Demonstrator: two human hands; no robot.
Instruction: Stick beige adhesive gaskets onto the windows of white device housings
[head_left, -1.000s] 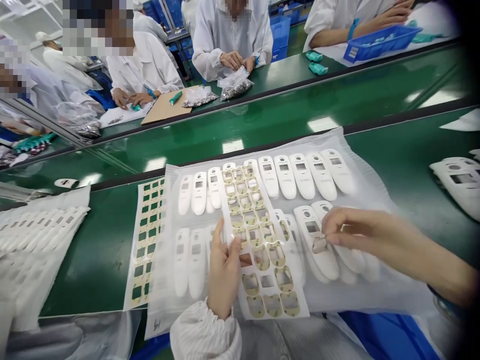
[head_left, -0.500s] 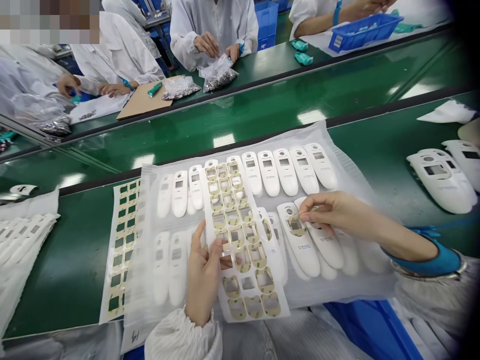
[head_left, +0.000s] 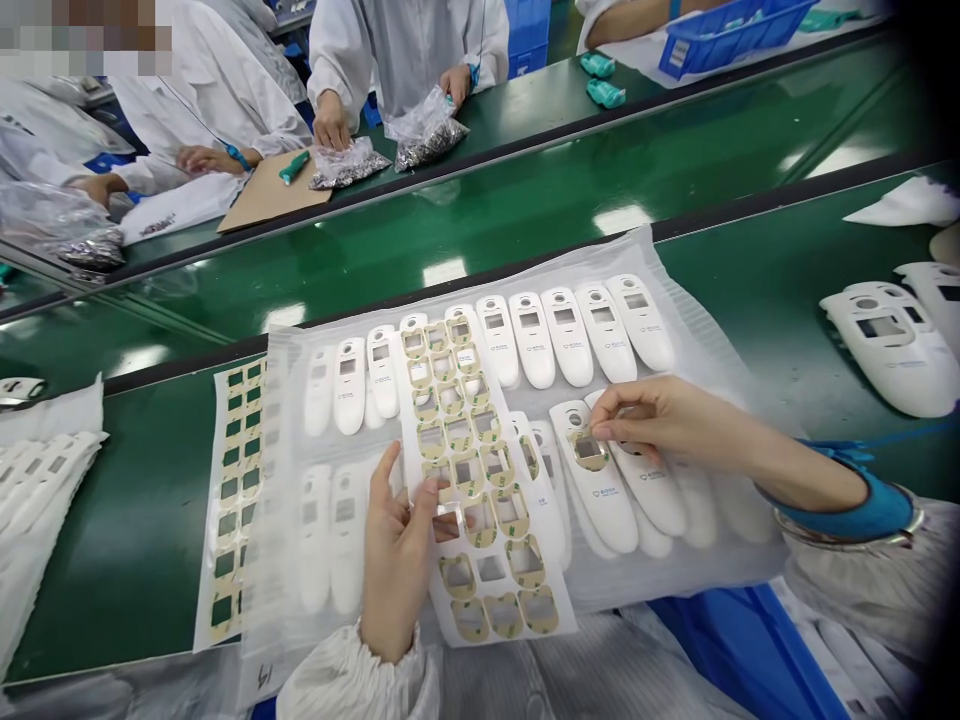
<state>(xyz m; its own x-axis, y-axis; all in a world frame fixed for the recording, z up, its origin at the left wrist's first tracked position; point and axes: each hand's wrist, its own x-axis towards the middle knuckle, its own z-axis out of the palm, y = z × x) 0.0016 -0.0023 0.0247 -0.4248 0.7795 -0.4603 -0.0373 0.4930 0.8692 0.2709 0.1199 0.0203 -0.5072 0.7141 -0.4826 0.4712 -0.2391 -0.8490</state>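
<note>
Your left hand (head_left: 397, 555) pinched the sticker sheet (head_left: 480, 480) steady; your right hand (head_left: 660, 420), fingertips together, apparently pressed a gasket (head_left: 587, 449) onto a white housing (head_left: 600, 485) for alignment.

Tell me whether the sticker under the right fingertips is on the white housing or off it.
On: the sticker lies flat around the housing window, under the right hand.

Tan ring sticker (head_left: 587, 449) flat on white housing (head_left: 600, 480); sticker sheet (head_left: 476, 470) alongside.
</note>
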